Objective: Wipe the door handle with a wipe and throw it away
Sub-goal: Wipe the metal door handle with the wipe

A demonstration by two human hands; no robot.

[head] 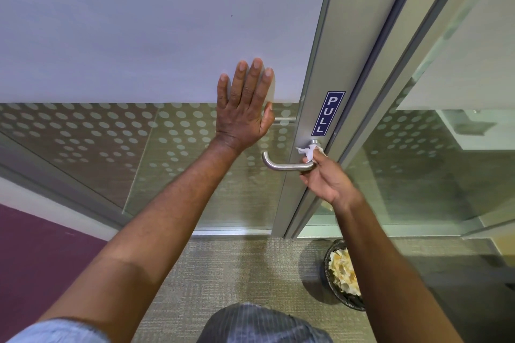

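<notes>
Wiping under way: right hand (pixel 326 178) pinching a crumpled wipe (pixel 308 152) against the pivot end of the door handle (pixel 287 166), beside the door frame (pixel 309 108). Left hand (pixel 245 108) spread flat on the glass. Handle lying level, free end pointing left. Remaining, judging by this: finishing the lever, then dropping the wipe into the bin (pixel 344 276) below.

Left hand (pixel 243 108) flat on the door (pixel 139 36), left of the handle (pixel 287 166).
</notes>
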